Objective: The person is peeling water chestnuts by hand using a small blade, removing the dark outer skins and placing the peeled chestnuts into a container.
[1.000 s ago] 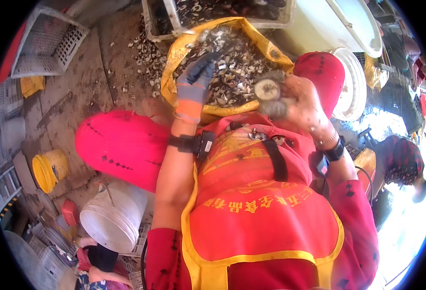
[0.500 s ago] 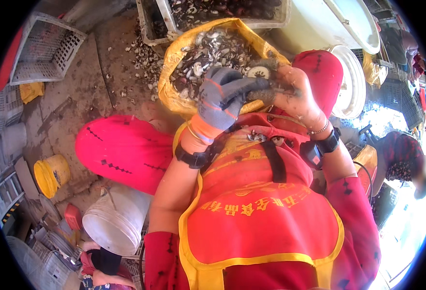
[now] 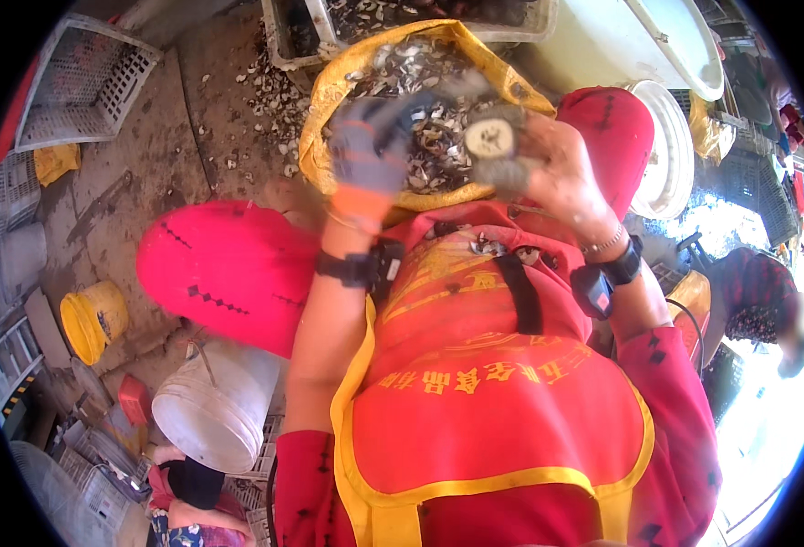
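My left hand [image 3: 370, 155], in a grey and orange glove, is smeared by motion over a yellow bag [image 3: 324, 96] of white and dark fragments. Whether it holds anything I cannot make out. My right hand [image 3: 548, 164], at the bag's right side, has grey coverings on some fingertips and grips a round piece [image 3: 489, 139] with a pale face and dark centre. Loose fragments [image 3: 487, 244] lie on my red apron [image 3: 493, 410] below both hands.
Behind the bag stands a pale bin [image 3: 525, 27]; a large cream tub [image 3: 593, 50] and white bucket [image 3: 666, 173] are rightward. Left are a crate [image 3: 82, 87], yellow bucket [image 3: 87, 324] and white bucket [image 3: 201, 410]. Other people are at lower left [image 3: 192, 510] and right [image 3: 757, 301].
Half a second ago my left hand was at the round piece; it has swung left, away from it, over the bag. My right hand still grips the piece, slightly shifted.
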Tool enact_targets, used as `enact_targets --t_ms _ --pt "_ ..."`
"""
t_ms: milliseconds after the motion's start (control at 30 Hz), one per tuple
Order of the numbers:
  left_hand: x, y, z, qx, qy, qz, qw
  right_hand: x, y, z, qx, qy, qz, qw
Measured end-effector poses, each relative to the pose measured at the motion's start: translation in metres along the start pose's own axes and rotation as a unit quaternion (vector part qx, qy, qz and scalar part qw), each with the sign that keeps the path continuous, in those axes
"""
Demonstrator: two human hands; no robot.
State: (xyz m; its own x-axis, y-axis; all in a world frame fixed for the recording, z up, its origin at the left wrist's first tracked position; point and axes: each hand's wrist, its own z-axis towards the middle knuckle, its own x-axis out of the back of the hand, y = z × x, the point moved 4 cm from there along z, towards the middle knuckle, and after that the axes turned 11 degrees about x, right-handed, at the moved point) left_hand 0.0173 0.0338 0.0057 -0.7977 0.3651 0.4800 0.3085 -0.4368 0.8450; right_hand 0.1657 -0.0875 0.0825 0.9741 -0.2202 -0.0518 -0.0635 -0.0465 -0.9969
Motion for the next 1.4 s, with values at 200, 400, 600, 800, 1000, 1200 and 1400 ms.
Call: enact_targets --t_ms 200,400,600,800,1000,1200,1400 --pt "-0.001 0.009 0.007 0.089 -0.009 -0.206 0.974 0.009 0.000 0.011 0.069 0.027 -0.050 0.996" --pt "0.001 0.023 -0.002 0.033 -0.009 -0.063 0.997 0.046 0.040 0.018 0.098 0.112 -0.271 0.951" --pt "0.002 0.033 -0.003 0.025 -0.004 0.017 1.000 0.049 0.039 0.018 0.166 0.139 -0.424 0.879" --pt "0.005 0.032 -0.007 0.011 0.015 0.063 0.998 0.041 0.029 0.020 0.187 0.133 -0.516 0.825" --pt "0.007 0.030 -0.007 0.076 -0.053 0.062 0.994 0.038 0.040 0.017 0.159 0.082 -0.486 0.856" --pt "-0.027 -0.014 -0.015 0.276 -0.065 -0.369 0.885 0.050 0.055 0.017 0.103 0.075 -0.429 0.894" --pt "-0.004 0.011 -0.011 0.040 -0.002 0.053 0.998 0.040 0.035 0.020 0.101 0.060 -0.341 0.933"
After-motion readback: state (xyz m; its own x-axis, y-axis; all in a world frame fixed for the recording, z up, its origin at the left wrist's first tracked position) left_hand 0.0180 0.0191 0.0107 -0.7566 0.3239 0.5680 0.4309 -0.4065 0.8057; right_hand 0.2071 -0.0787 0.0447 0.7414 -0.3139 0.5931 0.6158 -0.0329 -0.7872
